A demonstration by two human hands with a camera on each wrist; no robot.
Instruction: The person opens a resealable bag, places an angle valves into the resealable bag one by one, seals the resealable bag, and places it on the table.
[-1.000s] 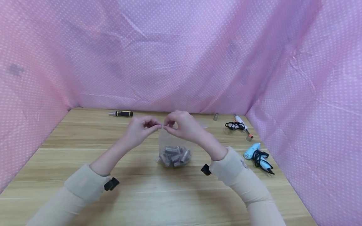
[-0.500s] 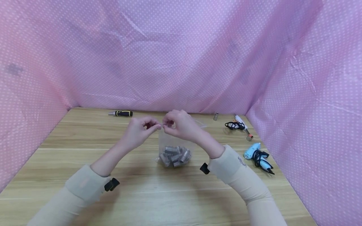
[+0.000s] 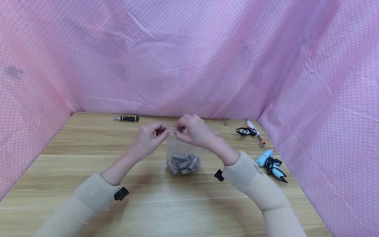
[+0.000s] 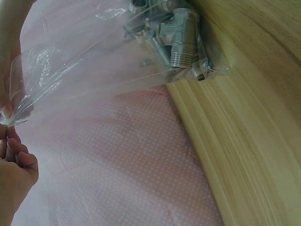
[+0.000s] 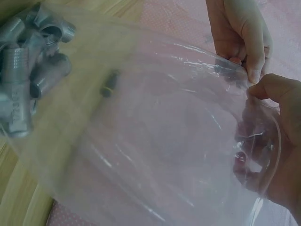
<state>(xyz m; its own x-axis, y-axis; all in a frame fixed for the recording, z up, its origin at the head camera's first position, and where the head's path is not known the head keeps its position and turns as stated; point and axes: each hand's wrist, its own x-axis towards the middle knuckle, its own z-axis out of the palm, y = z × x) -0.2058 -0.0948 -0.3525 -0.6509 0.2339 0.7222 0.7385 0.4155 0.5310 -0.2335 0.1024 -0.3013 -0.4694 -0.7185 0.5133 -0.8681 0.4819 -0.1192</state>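
A clear plastic bag (image 3: 187, 147) stands mid-table, its bottom filled with several silvery threaded metal pipe fittings (image 3: 183, 163). My left hand (image 3: 147, 139) pinches the bag's top edge at its left corner, thumb against index finger. Close beside it, my right hand (image 3: 193, 132) pinches the same edge, fingertips almost meeting the left ones. In the left wrist view, the plastic (image 4: 80, 70) is drawn up from a T-shaped fitting (image 4: 184, 35) toward both hands. Through the right wrist view, fingers of the right hand (image 5: 284, 146) show behind the clear film (image 5: 164, 136).
A black-and-yellow screwdriver (image 3: 129, 118) lies at the back left. Toward the back right are a small metal fitting (image 3: 226, 122) and a white tool (image 3: 251, 125) with coiled black cord. A light blue glue gun (image 3: 264, 158) lies nearer. Pink dotted cloth (image 3: 189, 59) surrounds the table.
Both forearms have shifted slightly to the right, and the right fingertips are a little farther from the left ones along the bag's edge. The fittings have stayed put.
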